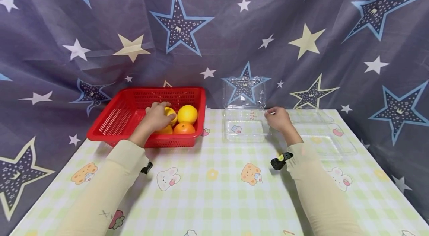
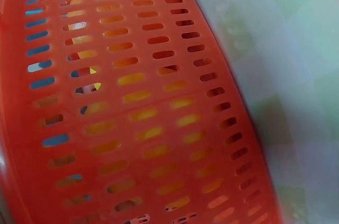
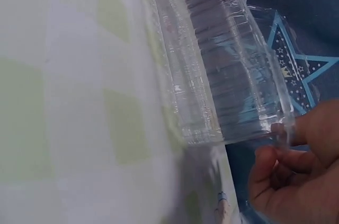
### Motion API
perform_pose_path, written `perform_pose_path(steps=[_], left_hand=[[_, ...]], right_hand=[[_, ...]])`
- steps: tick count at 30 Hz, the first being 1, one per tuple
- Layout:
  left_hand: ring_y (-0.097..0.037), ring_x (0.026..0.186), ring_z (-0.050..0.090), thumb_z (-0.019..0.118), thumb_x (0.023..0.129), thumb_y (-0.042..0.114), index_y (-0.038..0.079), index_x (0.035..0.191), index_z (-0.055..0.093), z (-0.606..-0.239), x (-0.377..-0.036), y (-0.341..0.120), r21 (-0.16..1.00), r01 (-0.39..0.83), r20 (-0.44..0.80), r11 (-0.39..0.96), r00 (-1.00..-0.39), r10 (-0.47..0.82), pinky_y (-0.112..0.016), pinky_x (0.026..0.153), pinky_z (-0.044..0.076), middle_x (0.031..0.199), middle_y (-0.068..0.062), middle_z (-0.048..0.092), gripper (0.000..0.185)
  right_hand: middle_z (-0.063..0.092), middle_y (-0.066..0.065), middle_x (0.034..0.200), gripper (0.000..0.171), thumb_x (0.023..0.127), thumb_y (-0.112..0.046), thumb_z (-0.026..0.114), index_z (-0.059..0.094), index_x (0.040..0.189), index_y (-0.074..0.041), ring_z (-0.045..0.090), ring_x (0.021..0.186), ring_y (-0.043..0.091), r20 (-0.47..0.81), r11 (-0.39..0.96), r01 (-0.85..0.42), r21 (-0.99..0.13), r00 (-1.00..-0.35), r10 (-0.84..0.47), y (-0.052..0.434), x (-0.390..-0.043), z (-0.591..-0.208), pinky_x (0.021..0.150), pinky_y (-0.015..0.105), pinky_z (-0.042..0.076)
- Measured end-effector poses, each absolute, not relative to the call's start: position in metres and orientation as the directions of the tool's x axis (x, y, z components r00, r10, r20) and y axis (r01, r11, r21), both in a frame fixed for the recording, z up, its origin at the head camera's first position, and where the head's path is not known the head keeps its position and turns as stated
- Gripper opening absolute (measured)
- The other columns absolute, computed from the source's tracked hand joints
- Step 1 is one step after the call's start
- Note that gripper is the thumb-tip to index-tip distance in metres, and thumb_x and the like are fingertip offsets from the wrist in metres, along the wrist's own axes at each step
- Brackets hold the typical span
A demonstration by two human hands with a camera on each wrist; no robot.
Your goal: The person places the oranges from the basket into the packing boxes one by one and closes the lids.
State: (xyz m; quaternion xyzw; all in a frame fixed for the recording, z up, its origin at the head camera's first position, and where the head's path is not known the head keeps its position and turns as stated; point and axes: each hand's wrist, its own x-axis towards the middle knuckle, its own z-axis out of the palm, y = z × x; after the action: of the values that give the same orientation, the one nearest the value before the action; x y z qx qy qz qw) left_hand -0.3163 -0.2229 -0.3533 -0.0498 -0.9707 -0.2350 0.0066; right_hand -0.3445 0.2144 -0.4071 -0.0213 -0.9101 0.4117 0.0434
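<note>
A red slotted basket stands at the back left of the table with several oranges in it. My left hand reaches into the basket and grips a yellow orange. Two more oranges lie beside it. The left wrist view shows only the basket's wall close up. A clear plastic clamshell box stands open at the back centre, its lid upright. My right hand pinches the box's right corner between thumb and fingers.
A second clear clamshell box lies open to the right of my right hand. The table carries a green checked cloth with cartoon prints. A star-patterned curtain hangs behind.
</note>
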Motion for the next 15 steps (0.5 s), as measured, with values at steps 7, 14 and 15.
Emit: perform_pose_path(steps=[7, 14, 15], left_hand=[[-0.051, 0.119, 0.036, 0.062, 0.098, 0.024, -0.002, 0.147, 0.047, -0.357, -0.324, -0.223, 0.444, 0.105, 0.028, 0.89, -0.994, 0.103, -0.06, 0.102, 0.029, 0.139, -0.033, 0.045, 0.057], [-0.05, 0.117, 0.036, 0.064, 0.097, 0.024, -0.001, 0.148, 0.047, -0.362, -0.329, -0.222, 0.403, 0.124, 0.009, 0.907, -0.991, 0.131, -0.06, 0.101, 0.026, 0.135, -0.031, 0.05, 0.06], [-0.05, 0.117, 0.035, 0.064, 0.096, 0.024, 0.0, 0.15, 0.045, -0.362, -0.33, -0.222, 0.403, 0.115, -0.004, 0.908, -0.992, 0.128, -0.06, 0.1, 0.027, 0.137, -0.032, 0.048, 0.061]], right_hand=[[0.063, 0.024, 0.108, 0.033, 0.105, -0.016, 0.052, 0.061, 0.127, 0.007, 0.058, 0.076, 0.019, 0.0, 0.518, 0.051, -0.854, -0.995, 0.098, 0.214, -0.347, -0.414, 0.071, 0.033, 0.048], [0.06, 0.019, 0.099, 0.033, 0.105, -0.012, 0.053, 0.057, 0.13, 0.009, 0.048, 0.059, 0.008, -0.058, 0.329, 0.093, -0.94, -0.992, 0.116, 0.213, -0.347, -0.418, 0.054, 0.022, 0.04], [0.059, 0.017, 0.097, 0.033, 0.105, -0.012, 0.053, 0.057, 0.13, 0.009, 0.047, 0.059, 0.008, -0.062, 0.313, 0.096, -0.945, -0.991, 0.118, 0.213, -0.347, -0.419, 0.053, 0.022, 0.04]])
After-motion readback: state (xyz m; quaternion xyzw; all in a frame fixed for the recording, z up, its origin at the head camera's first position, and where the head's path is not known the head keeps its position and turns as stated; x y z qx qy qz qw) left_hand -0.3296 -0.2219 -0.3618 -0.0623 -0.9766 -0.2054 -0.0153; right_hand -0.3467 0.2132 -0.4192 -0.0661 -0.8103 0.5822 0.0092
